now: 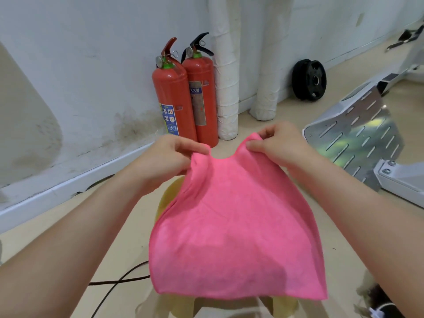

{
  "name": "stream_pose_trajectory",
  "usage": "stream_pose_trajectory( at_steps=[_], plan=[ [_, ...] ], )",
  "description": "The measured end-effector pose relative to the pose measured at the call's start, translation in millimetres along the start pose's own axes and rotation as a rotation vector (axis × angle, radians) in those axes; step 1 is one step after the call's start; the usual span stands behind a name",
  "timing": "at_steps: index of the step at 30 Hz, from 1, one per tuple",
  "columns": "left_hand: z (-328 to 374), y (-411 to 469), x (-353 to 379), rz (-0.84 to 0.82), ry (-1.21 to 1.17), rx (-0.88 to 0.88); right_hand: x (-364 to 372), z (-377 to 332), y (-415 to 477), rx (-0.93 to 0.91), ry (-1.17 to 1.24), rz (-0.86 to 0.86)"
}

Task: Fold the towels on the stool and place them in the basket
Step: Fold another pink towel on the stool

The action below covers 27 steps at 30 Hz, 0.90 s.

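Above the stool [165, 196], both hands pinch the pink towel [234, 228].

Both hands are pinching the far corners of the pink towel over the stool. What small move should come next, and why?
Probably bring the two pinched corners toward the body to meet the near edge, making the first fold. The left hand and right hand each grip a far corner of the pink towel, which hangs spread and unfolded over the yellowish stool. No basket is in view yet.
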State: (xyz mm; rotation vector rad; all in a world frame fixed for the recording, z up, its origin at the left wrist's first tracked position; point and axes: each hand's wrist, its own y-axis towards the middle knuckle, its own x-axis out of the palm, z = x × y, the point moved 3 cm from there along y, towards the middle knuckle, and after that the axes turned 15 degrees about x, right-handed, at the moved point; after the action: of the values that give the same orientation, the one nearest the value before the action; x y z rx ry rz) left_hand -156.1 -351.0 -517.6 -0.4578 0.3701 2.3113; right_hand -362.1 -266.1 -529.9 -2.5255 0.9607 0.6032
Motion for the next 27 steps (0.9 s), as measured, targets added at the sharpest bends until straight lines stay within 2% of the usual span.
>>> stream_pose_trajectory(
  at_steps=[2, 4, 6, 11, 16, 21, 23, 27],
  plan=[
    [15.6, -1.6, 10.1, -0.043, 0.111, 0.130, 10.6, -12.1, -17.9, -0.033, 0.069, -0.080],
    [28.1, -0.9, 15.0, 0.005, 0.308, 0.278, 18.6, -20.9, -35.2, -0.027, 0.148, -0.181],
    [36.4, -2.0, 16.0, 0.051, 0.393, 0.360, 21.3, -26.1, -47.8, 0.007, 0.223, -0.251],
    [53.6, -9.1, 16.9, 0.088, 0.559, 0.533, 3.7, -32.3, -62.9, 0.030, 0.261, -0.261],
    [66.0, -14.7, 19.3, 0.057, 0.293, 0.502, -12.3, -40.9, -74.0, -0.021, 0.270, -0.184],
    [77.4, -19.7, 15.5, 0.182, 0.140, 0.501, -20.7, -49.0, -77.7, 0.008, 0.305, -0.184],
    [81.0, -20.9, 15.3, 0.198, 0.142, 0.512, -22.0, -50.8, -80.3, 0.022, 0.349, -0.227],
    [87.8, -24.9, 18.1, 0.203, 0.290, 0.615, -20.4, -54.2, -86.5, 0.003, 0.389, -0.304]
  ],
)
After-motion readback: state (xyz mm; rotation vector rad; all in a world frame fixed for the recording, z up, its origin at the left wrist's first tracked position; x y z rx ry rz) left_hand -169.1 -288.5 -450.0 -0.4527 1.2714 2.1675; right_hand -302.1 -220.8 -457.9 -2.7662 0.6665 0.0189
